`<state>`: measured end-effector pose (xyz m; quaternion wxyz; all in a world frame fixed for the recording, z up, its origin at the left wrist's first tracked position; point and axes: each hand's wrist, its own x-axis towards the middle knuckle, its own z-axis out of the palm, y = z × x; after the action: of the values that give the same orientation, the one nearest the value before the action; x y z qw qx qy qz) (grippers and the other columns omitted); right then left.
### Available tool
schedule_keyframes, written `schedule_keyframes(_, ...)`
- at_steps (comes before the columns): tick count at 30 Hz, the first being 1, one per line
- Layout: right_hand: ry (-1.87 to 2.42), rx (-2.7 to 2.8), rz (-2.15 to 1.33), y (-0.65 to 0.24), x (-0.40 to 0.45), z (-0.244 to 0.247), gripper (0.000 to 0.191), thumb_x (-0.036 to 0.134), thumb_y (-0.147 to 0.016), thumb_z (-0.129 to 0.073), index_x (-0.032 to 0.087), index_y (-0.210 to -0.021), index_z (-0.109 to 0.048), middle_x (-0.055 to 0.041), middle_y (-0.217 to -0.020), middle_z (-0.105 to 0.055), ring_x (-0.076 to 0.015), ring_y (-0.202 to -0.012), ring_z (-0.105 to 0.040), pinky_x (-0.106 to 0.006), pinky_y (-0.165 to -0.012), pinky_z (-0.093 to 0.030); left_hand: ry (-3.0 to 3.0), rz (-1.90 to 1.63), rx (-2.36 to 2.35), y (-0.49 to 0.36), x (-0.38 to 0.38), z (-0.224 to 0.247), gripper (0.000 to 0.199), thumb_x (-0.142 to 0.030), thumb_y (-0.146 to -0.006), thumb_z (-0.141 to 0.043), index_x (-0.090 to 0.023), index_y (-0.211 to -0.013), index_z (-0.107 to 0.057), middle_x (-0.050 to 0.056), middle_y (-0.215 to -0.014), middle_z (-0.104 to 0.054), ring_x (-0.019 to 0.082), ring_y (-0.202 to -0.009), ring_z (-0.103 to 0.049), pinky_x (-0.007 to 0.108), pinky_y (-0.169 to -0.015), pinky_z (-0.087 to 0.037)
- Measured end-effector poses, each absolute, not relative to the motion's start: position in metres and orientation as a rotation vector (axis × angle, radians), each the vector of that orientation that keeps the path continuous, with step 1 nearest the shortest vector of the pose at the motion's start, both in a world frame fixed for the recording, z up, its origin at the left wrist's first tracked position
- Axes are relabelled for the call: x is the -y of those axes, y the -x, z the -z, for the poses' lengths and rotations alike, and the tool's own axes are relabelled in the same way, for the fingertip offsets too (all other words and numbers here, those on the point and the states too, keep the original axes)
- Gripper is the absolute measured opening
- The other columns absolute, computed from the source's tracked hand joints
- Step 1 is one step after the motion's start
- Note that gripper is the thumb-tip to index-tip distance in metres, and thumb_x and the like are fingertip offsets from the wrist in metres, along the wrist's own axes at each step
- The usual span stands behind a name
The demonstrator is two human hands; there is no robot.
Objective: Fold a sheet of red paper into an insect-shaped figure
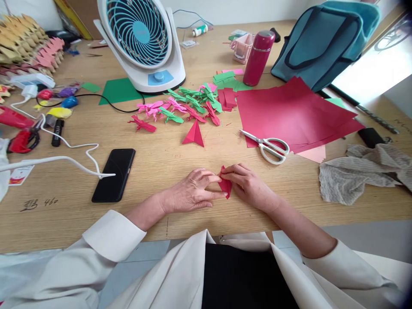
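A small piece of red folded paper [226, 186] lies on the table in front of me, between my two hands. My left hand [193, 192] reaches it from the left, index finger on its upper part and thumb at its lower end. From the right, my right hand [248, 183] pinches its upper edge, fingers closed together and partly covering it. Beyond them stands a red folded paper triangle [194, 134]. Behind that lies a group of pink, green and red folded paper figures [183, 104]. White-handled scissors [269, 145] rest to the right, blades partly over red paper sheets [289, 113].
A phone [113, 175] with a white cable lies at left. A fan [144, 43] stands at the back, with a red flask [259, 58] and teal bag [325, 43] further right. A grey cloth [360, 174] lies at the right edge. Red-handled scissors [23, 140] sit far left.
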<state>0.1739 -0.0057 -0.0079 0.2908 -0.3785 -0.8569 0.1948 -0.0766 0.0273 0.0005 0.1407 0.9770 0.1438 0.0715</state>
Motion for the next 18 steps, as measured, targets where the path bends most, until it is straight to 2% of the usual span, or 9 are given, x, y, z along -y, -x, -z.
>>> schedule_keyframes(10,0.993,2.28,-0.517,-0.173,0.006,0.009,0.028,0.009,-0.094,-0.048,0.02,-0.113,-0.066,-0.0109,-0.111,-0.065,-0.024,-0.104,-0.059,-0.044,-0.092,-0.053,-2.789,-0.232,-0.419,0.076,-0.023,-0.003,0.042,-0.043,-0.095,-0.053,-0.035,-0.136,-0.056,0.009,-0.146,-0.045,0.03,-0.134,-0.036,0.052,-0.114,-0.03)
schedule_keyframes(18,0.998,2.272,-0.526,-0.173,0.006,0.008,0.029,0.008,-0.093,-0.049,0.019,-0.111,-0.067,-0.0114,-0.11,-0.066,-0.0241,-0.103,-0.06,-0.043,-0.092,-0.053,-2.816,-0.243,-0.389,0.073,-0.014,-0.006,0.046,-0.035,-0.095,-0.056,-0.027,-0.14,-0.052,0.008,-0.137,-0.058,0.026,-0.134,-0.041,0.046,-0.115,-0.031)
